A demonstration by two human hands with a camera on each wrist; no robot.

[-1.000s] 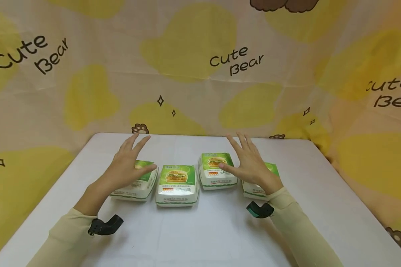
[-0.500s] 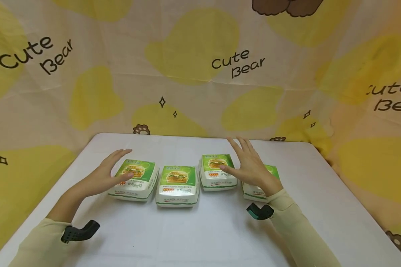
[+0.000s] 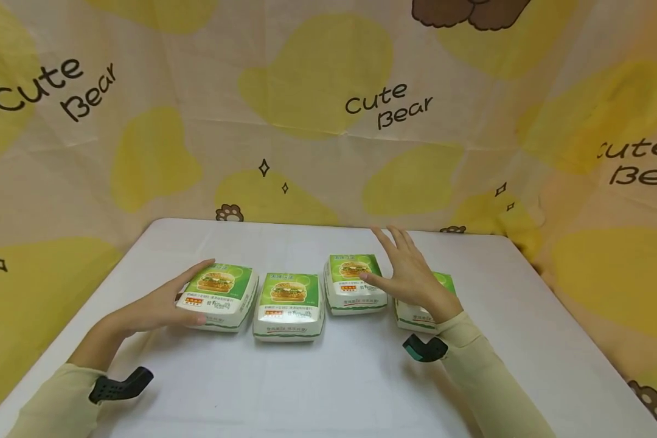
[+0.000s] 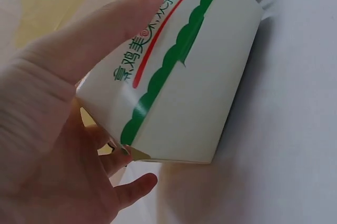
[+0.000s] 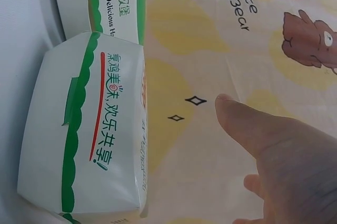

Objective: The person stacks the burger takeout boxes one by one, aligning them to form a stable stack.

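Observation:
Four-sided cardboard burger boxes, white and green with a burger picture, stand in a loose row on the white table. At the leftmost box (image 3: 224,289), my left hand (image 3: 153,310) reaches round its left side, thumb before the front face and index finger along the back corner. In the left wrist view the thumb lies over the box's printed front (image 4: 174,50), and the other fingers spread apart past its side; firm contact cannot be told. My right hand (image 3: 413,277) hovers with spread fingers over the rightmost box (image 3: 416,313), partly hiding it, its thumb before the third box (image 3: 353,292).
Another burger box (image 3: 289,304) stands second from the left, close beside its neighbours. Behind the white table (image 3: 295,395) hangs a yellow patterned cloth (image 3: 306,79). Black wrist cameras sit by both sleeves, the left one (image 3: 121,386) low over the table.
My left hand has moved left and down from above the leftmost box to its left side, uncovering the box top. The right hand stays nearly in place. No box has visibly shifted.

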